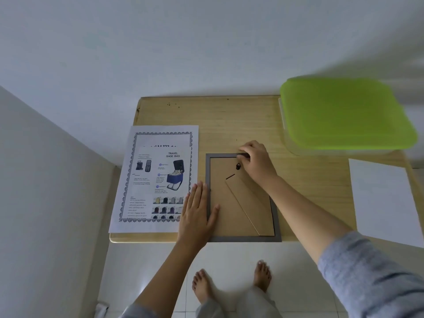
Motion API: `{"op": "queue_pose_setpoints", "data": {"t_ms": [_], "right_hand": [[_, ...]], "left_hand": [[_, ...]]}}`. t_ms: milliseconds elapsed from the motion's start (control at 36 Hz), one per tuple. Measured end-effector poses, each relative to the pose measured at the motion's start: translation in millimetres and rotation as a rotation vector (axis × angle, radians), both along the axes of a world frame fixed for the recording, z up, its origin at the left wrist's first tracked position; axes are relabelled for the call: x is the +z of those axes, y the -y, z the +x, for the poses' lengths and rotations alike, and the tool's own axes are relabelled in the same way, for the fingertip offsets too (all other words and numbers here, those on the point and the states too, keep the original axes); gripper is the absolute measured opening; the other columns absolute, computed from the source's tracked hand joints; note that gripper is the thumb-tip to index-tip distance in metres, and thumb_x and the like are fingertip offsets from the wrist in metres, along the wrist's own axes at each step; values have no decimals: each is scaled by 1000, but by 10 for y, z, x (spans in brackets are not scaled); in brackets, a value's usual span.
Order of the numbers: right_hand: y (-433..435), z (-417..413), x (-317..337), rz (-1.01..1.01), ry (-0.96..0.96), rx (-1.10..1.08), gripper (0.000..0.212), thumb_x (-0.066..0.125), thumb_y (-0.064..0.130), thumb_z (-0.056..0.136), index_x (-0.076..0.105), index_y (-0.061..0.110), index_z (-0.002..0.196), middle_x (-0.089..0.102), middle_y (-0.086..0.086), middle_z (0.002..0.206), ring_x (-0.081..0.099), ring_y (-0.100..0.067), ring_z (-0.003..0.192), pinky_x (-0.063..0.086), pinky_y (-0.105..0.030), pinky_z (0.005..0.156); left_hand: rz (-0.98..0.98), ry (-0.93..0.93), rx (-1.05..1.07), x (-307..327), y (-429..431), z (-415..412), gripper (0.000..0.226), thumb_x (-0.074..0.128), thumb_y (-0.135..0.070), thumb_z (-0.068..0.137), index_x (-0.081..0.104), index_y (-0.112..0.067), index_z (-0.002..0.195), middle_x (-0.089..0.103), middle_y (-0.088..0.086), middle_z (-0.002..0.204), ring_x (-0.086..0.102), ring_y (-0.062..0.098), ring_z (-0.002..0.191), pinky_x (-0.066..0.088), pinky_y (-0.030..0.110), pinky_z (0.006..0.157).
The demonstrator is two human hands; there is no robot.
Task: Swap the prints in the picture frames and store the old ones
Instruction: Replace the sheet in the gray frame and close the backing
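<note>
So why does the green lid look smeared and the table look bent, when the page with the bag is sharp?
Head view: the green lid is streaked sideways by blur, while the printed page near the middle stays fairly crisp; the wide-angle lens bows the table edges and walls; light is soft and dim, with no glare and only faint shadows under the hands.

Prints (153, 180) lie left of frame (243, 238), box (344, 115) behind-right.

one picture frame (243, 238), three paper sheets (158, 138), one green-lidded box (344, 115), two hands (197, 210)

Wooden table (229, 118), white wall (160, 42), tiled floor (229, 260)
</note>
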State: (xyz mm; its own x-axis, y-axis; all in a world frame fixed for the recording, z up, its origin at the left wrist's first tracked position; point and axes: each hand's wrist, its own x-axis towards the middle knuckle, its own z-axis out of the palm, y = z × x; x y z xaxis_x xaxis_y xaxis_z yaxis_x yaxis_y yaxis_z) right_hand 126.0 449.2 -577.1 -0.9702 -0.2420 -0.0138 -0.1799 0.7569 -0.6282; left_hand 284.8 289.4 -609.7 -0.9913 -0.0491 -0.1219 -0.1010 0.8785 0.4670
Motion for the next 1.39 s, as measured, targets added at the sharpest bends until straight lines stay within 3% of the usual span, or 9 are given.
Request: {"op": "queue_pose_setpoints", "data": {"t_ms": [167, 306, 389, 500, 889, 1083, 1194, 1278, 1389], "right_hand": [[-8, 489, 75, -40, -9, -92, 31, 53, 20, 92, 56, 8, 120, 51, -5, 116, 45, -18, 111, 35, -21, 91], [-3, 908, -27, 50, 2, -131, 44, 66, 33, 82, 56, 10, 117, 51, -6, 113, 47, -20, 108, 39, -23, 87], [33, 984, -69, 93, 4, -166, 53, 70, 38, 76, 55, 10, 118, 50, -8, 113, 47, -21, 107, 43, -29, 88], [95, 965, -67, 39, 40, -184, 49, 70, 30, 78, 55, 5, 118, 51, -12, 113, 46, -25, 109, 39, -30, 92], [111, 958, 53, -157, 104, -311, 44, 76, 17, 68, 63, 6, 108, 57, -8, 104, 55, -18, 96, 38, -18, 79], [104, 941, 87, -182, 119, -328, 41, 78, 16, 64, 65, 6, 101, 58, -7, 99, 52, -14, 88, 40, -19, 76], [90, 915, 85, -266, 113, -385, 34, 78, 17, 57, 69, 10, 90, 65, -7, 93, 59, -16, 82, 49, -24, 71], [76, 901, 141, -298, 96, -403, 38, 79, 16, 57, 70, 9, 93, 66, -7, 93, 61, -17, 84, 52, -26, 74], [72, 883, 299, -338, 49, -375, 35, 79, 13, 60, 70, 9, 93, 66, -6, 90, 58, -13, 78, 48, -16, 67]], "left_hand": [[6, 24, -27, 41, 61, -51, 76, 3, -61, 83, 0, -20, 147, -7, -10, 152, -14, 1, 138, -9, 19, 112], [46, 44, -63, 49, 139, -79, 56, 26, -37, 100, 2, -19, 148, 0, -4, 157, -13, 0, 136, -5, 20, 112], [76, 39, -78, 56, 175, -81, 54, 27, -32, 101, 2, -19, 147, -2, -5, 156, -13, 0, 136, -4, 23, 114], [82, 35, -97, 53, 210, -78, 53, 27, -31, 101, 3, -20, 147, -2, -6, 156, -13, 0, 136, -2, 24, 115], [30, 21, -116, 75, 240, -63, 53, 26, -31, 101, 3, -18, 148, -1, -1, 157, -7, 6, 142, -5, 22, 112], [25, 36, -103, 93, 228, -59, 53, 25, -32, 101, 2, -20, 148, -2, -1, 157, -6, 9, 143, -5, 22, 112], [28, 25, -97, 105, 214, -60, 53, 25, -30, 101, 3, -20, 148, -1, -2, 157, -5, 9, 144, -5, 22, 112], [21, 35, -101, 98, 213, -62, 53, 18, -36, 99, 3, -21, 148, -1, -3, 157, -7, 6, 142, -5, 22, 112], [15, 41, -106, 68, 218, -61, 58, 14, -42, 94, 2, -23, 148, -1, -4, 157, -11, 0, 136, -3, 23, 112]]}}
